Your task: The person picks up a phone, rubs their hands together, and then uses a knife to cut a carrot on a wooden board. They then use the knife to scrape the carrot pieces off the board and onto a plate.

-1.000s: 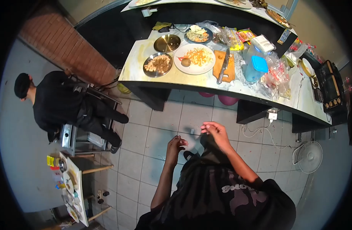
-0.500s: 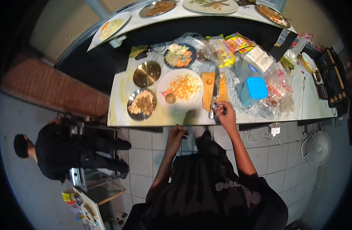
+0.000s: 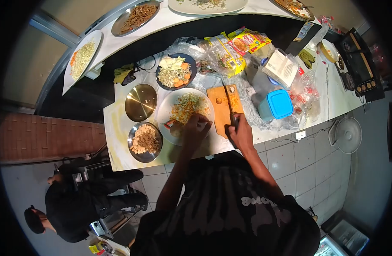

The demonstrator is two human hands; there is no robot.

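Observation:
My right hand [image 3: 241, 133] is closed round the dark handle of a kitchen knife [image 3: 229, 99], its blade pointing away from me along the wooden cutting board [image 3: 218, 118]. Orange bits and a small pale piece lie on the board. Over the near right side of a white plate [image 3: 166, 109] is my left hand [image 3: 198, 128], its fingers curled together; whether anything is between them is hidden. Chopped orange and pale green vegetables [image 3: 188, 106] are heaped on that plate, with a small round brownish thing [image 3: 176, 130] by its near edge.
Left of the plate stand a shiny empty-looking metal plate [image 3: 140, 102] and a bowl of diced food [image 3: 145, 141]. Behind is a dark plate of cut vegetables [image 3: 174, 72]. A blue-lidded container [image 3: 279, 104] and plastic packets [image 3: 251, 40] sit right. Another person [image 3: 72, 200] stands at left.
My right hand has taken hold of the knife handle. My left hand has risen from below the counter edge to the vegetable plate. The view has shifted, and the counter appears tilted.

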